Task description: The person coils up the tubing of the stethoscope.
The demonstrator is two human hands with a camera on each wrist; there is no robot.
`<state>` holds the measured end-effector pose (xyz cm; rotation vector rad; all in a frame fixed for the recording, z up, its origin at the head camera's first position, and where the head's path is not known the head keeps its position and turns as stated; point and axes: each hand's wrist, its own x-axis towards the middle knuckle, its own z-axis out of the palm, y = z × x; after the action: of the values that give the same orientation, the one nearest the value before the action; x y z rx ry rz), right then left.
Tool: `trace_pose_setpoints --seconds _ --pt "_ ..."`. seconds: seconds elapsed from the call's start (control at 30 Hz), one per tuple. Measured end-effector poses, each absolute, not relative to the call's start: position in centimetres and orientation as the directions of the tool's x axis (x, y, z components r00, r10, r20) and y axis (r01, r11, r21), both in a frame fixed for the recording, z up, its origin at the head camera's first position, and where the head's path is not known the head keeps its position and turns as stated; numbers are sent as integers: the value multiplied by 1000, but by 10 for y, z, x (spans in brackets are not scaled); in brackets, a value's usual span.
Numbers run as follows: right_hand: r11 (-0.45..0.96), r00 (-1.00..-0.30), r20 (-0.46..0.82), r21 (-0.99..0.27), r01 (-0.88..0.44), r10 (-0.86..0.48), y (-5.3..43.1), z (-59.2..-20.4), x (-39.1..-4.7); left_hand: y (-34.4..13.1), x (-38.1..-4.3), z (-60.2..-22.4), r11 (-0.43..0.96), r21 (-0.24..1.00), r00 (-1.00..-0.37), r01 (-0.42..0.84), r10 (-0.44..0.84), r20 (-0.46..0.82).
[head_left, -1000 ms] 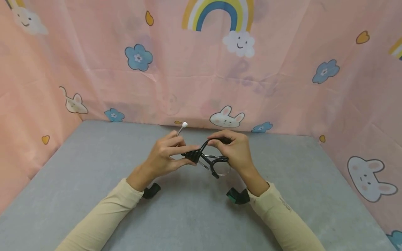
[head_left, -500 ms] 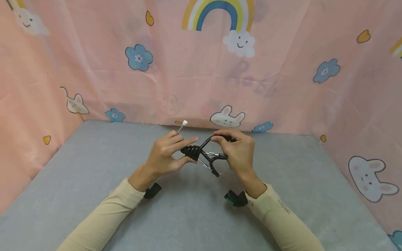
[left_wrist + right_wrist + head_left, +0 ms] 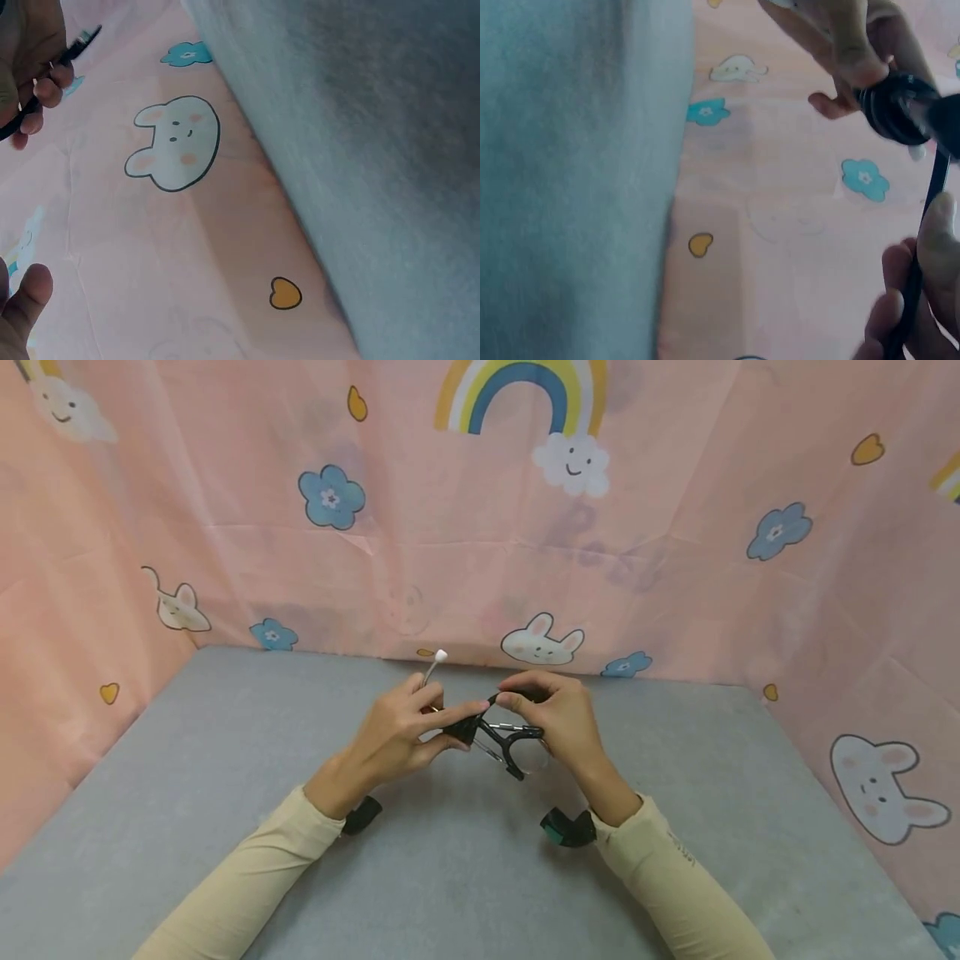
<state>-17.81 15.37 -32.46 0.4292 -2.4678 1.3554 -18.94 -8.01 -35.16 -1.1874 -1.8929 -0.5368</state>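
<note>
A stethoscope with black tubing, metal ear tubes and a white ear tip (image 3: 441, 656) is held above the table in the head view. My left hand (image 3: 397, 720) grips it where the tubing lies in tight coils (image 3: 461, 728), its index finger stretched along them. Thumb and fingers of my right hand (image 3: 558, 714) pinch the loose length of tubing just right of the coils. Below the right fingers the black forked part (image 3: 510, 745) hangs out. The right wrist view shows the coils (image 3: 896, 109) end-on in the left hand, and the tubing (image 3: 922, 262) running to the right hand (image 3: 922, 300).
A grey table (image 3: 465, 877) lies under both hands. Behind and beside it hangs a pink curtain (image 3: 450, 552) printed with rainbows, rabbits and flowers. Dark wrist devices (image 3: 567, 828) stick out below the cream sleeves (image 3: 667, 877).
My right hand has drawn away to the right and come back toward the coils with the tubing. The left index finger has lifted and come down over the coils again.
</note>
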Motion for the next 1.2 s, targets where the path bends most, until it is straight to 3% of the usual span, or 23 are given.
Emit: trace_pose_setpoints --seconds 0.17,0.33,0.63,0.93,1.2 --pt "549 -918 330 -736 -397 -221 159 -323 -183 -80 -188 -348 436 30 -266 899 491 830" --pt "618 -919 267 -680 -394 -292 160 -322 -187 -82 -189 -343 445 131 -315 886 368 875" --pt "532 -890 266 -725 -438 -370 151 -333 -185 -86 -189 -341 494 234 -381 837 221 898" --pt "434 -769 340 -671 -602 -541 142 -339 -178 -88 -189 -342 559 263 -407 786 148 901" --pt "393 -718 394 -637 -663 -574 134 -339 -172 -86 -190 -346 630 261 -436 732 137 890"
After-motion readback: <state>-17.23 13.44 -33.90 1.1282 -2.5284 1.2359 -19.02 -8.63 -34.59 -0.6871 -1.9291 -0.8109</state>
